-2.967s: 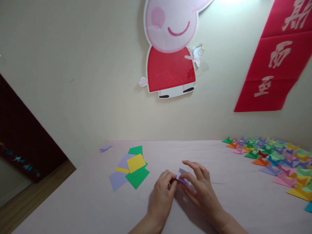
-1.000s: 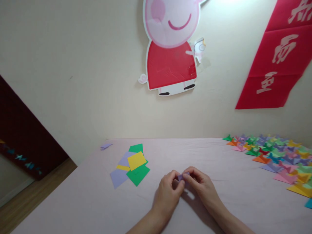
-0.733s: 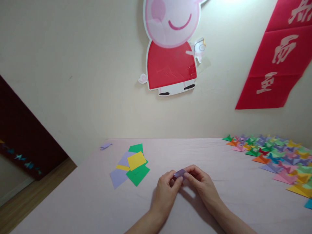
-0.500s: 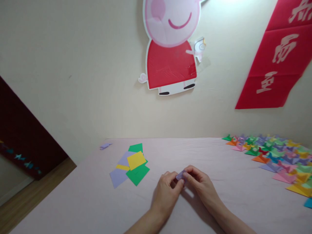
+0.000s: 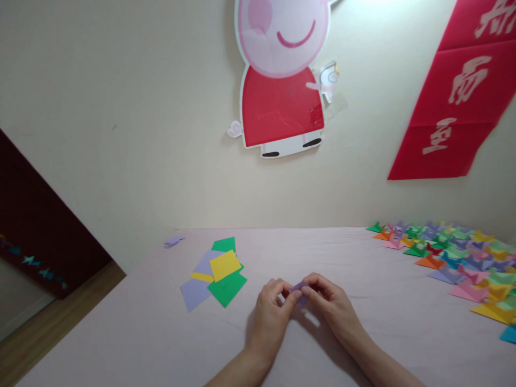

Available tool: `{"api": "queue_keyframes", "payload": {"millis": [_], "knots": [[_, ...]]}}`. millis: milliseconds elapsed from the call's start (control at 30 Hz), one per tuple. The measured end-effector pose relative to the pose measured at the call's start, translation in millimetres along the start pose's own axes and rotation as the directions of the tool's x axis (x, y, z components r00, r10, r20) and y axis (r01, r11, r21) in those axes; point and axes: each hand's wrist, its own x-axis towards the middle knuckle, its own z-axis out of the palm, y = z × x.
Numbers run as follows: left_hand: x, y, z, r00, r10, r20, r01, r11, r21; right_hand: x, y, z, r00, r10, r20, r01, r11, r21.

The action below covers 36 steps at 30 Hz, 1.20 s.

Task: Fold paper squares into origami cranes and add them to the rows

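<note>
A small folded piece of purple paper (image 5: 301, 293) is held between both hands, just above the pale cloth-covered table (image 5: 161, 344). My left hand (image 5: 276, 303) pinches its left side with thumb and forefinger. On the other side, my right hand (image 5: 328, 298) grips it between thumb and curled fingers. The fingertips hide much of the paper, so its exact folds cannot be made out. Left of my hands lie loose paper squares: a yellow sheet (image 5: 224, 266) on top, green sheets (image 5: 228, 290) and purple sheets (image 5: 195, 294) around and under it.
Rows of folded paper cranes (image 5: 455, 263) in many colours fill the table's right side. One purple folded piece (image 5: 174, 242) lies at the far left corner. Behind stands a wall with a cartoon pig cutout (image 5: 282, 107) and a red banner (image 5: 443, 107).
The purple paper has turned slightly in my fingers and now shows a darker face. My left hand has shifted a little; both hands keep their hold.
</note>
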Motion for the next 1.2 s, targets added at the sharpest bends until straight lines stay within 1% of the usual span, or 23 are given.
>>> {"api": "queue_keyframes", "payload": {"millis": [133,233,333,433,533,700,833,900,967,1033,1100,1200], "knots": [[-1,4,-2.0,0.997,0.068,-0.035,-0.067,0.997,0.041,1,2,-2,0.999,-0.04,0.025,0.042,0.997,-0.061],[0,8,-3.2,0.993,0.11,-0.033,-0.108,0.992,0.067,1,2,-2,0.999,-0.047,0.025,0.048,0.996,-0.07],[1,10,-3.0,0.996,0.09,-0.022,-0.089,0.995,0.052,0,0,-2,0.998,-0.058,-0.008,0.057,0.994,-0.094],[1,9,-1.6,0.998,0.057,0.011,-0.057,0.998,-0.016,1,1,-3,0.996,-0.067,-0.062,0.059,0.991,-0.122],[0,5,-0.1,0.998,0.024,0.052,-0.021,0.998,-0.063,3,3,-5,0.996,-0.055,-0.068,0.045,0.989,-0.144],[-2,-3,0.9,0.998,-0.015,0.063,0.012,0.999,0.035,2,2,-8,0.996,-0.079,-0.028,0.067,0.953,-0.297],[-3,-1,0.9,0.995,-0.023,0.092,0.01,0.99,0.137,2,0,-8,0.995,-0.096,0.005,0.091,0.917,-0.388],[-5,1,0.9,0.993,0.004,0.118,-0.033,0.97,0.241,2,2,-8,0.994,-0.096,0.059,0.113,0.87,-0.48],[-9,3,0.7,0.988,0.065,0.139,-0.112,0.925,0.364,2,5,-8,0.987,-0.103,0.126,0.159,0.779,-0.606],[-12,6,-0.5,0.974,0.139,0.178,-0.205,0.873,0.443,2,9,-8,0.976,-0.128,0.177,0.216,0.678,-0.702],[-15,9,-3.1,0.944,0.208,0.255,-0.307,0.835,0.457,3,13,-9,0.969,-0.158,0.189,0.246,0.608,-0.755],[-15,14,-9.5,0.863,0.272,0.426,-0.454,0.788,0.415,3,15,-12,0.97,-0.177,0.168,0.238,0.53,-0.814]]}}
